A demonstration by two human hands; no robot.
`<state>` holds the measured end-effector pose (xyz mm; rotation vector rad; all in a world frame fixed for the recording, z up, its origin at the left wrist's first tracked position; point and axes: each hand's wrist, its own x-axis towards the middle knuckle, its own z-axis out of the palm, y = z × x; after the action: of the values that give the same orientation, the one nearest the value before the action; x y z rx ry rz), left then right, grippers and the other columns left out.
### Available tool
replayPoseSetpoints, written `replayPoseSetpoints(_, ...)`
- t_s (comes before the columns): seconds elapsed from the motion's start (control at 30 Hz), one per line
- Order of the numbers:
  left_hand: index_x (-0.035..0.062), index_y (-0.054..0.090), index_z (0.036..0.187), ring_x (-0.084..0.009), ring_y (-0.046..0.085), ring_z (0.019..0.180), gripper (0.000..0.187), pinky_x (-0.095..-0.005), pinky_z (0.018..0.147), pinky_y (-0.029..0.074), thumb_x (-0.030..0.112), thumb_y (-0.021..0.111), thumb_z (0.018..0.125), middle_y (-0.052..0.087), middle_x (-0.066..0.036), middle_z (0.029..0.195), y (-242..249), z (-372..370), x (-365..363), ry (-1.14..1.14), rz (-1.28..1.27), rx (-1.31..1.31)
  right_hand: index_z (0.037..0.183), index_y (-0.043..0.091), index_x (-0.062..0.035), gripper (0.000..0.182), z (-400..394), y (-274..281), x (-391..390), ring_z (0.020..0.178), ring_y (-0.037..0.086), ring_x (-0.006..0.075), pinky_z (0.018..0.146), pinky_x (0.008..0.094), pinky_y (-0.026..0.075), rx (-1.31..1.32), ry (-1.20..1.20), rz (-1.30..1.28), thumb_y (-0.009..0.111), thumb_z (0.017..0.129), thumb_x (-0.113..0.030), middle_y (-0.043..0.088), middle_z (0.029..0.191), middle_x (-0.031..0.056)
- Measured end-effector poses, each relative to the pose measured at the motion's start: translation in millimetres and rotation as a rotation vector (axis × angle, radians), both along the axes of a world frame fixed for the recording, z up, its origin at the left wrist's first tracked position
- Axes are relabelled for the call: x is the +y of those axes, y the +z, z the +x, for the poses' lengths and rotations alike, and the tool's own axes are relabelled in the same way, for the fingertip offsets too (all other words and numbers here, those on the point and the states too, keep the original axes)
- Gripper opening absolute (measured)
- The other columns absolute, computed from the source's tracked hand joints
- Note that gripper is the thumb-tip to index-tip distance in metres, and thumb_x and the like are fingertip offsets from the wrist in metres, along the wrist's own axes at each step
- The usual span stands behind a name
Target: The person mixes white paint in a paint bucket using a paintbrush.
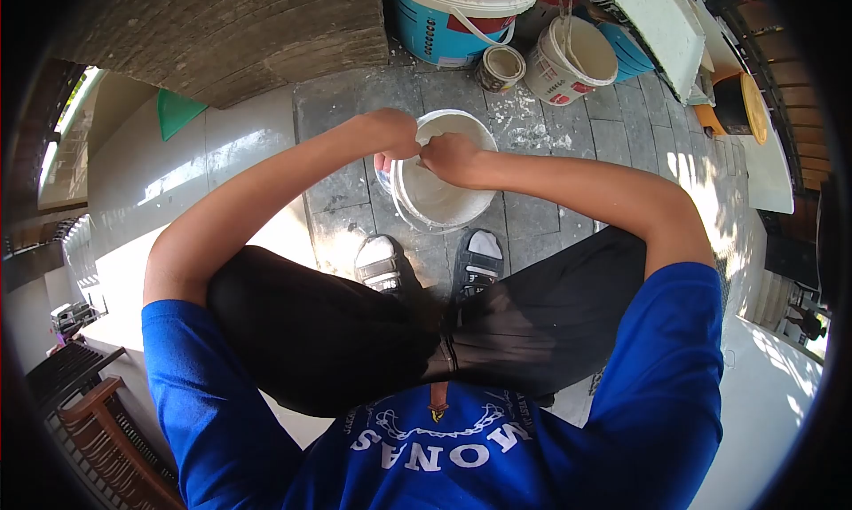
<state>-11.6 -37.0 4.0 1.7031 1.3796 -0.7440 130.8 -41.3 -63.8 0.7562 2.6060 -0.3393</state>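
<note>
A white bucket (484, 137) stands on the grey paved floor in front of my feet, its inside coated with pale, paint-like residue. My left hand (392, 135) is closed at the bucket's left rim, with fingertips showing on the outer side. Over the bucket's opening, my right hand (451, 159) is curled into a fist close beside the left. Whatever the right fingers hold, if anything, is hidden from above. The bucket's wire handle hangs down along its near side.
Beyond the bucket are a large blue tub (426, 31) with a red lid, a small open can (500, 68), and a splattered white pail (555, 88) with a tool in it. White splashes mark the paving. My sandalled feet (380, 263) flank the near side.
</note>
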Motion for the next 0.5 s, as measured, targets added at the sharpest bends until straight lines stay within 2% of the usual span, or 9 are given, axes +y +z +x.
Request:
replayPoseSetpoints(0.03,-0.0022,0.065,0.090,-0.0202,0.069,0.071,0.036,-0.0303,0.076,0.053,0.022,0.039,0.086,0.069,-0.012,0.082,1,0,0,-0.009,-0.005,0.001,0.087,0.067,-0.0028,0.016,-2,-1,3,0.089,0.065,0.0292,0.069,0.0379,0.054,0.012,-0.019,0.033,0.056,0.078,-0.009,0.066,0.092,0.0151)
replayPoseSetpoints(0.13,-0.0039,0.063,0.081,-0.0190,0.068,0.068,0.035,-0.0307,0.073,0.054,0.022,0.040,0.083,0.068,-0.012,0.073,-5,-3,1,0.008,0.011,-0.044,0.092,0.066,-0.0019,0.019,2,-3,3,0.091,0.065,0.0293,0.070,0.0382,0.054,-0.215,-0.021,0.007,0.059,0.075,-0.006,0.066,0.094,0.0155)
replayPoseSetpoints(0.23,-0.0036,0.063,0.083,-0.0192,0.068,0.068,0.034,-0.0311,0.072,0.054,0.021,0.040,0.083,0.068,-0.012,0.073,-7,0,1,-0.003,0.043,-0.013,0.095,0.065,-0.0012,0.022,0,-5,-6,0.091,0.065,0.0293,0.070,0.0379,0.054,-0.073,0.017,-0.113,0.061,0.073,-0.005,0.066,0.095,0.0159)
replayPoseSetpoints(0.33,-0.0031,0.063,0.084,-0.0194,0.068,0.068,0.034,-0.0311,0.072,0.054,0.021,0.040,0.083,0.068,-0.012,0.073,-8,0,0,0.023,0.014,-0.020,0.094,0.065,-0.0005,0.021,5,-5,10,0.090,0.065,0.0296,0.070,0.0382,0.054,0.036,-0.070,-0.031,0.059,0.075,-0.006,0.066,0.095,0.0167)
replayPoseSetpoints(0.43,-0.0007,0.065,0.088,-0.0190,0.068,0.074,0.035,-0.0330,0.076,0.054,0.022,0.039,0.085,0.069,-0.011,0.080,-9,-4,4,0.008,-0.007,0.010,0.086,0.066,-0.0020,0.017,8,-8,-1,0.085,0.065,0.0324,0.070,0.0406,0.052,-0.058,0.057,0.014,0.056,0.078,-0.013,0.066,0.088,0.0187)
replayPoseSetpoints(0.5,-0.0008,0.065,0.088,-0.0188,0.068,0.073,0.035,-0.0331,0.076,0.054,0.022,0.040,0.085,0.069,-0.010,0.080,-11,-5,5,0.019,0.003,-0.002,0.086,0.066,-0.0022,0.018,5,-4,-3,0.083,0.065,0.0318,0.070,0.0405,0.053,0.006,0.050,-0.033,0.056,0.078,-0.014,0.066,0.086,0.0178)
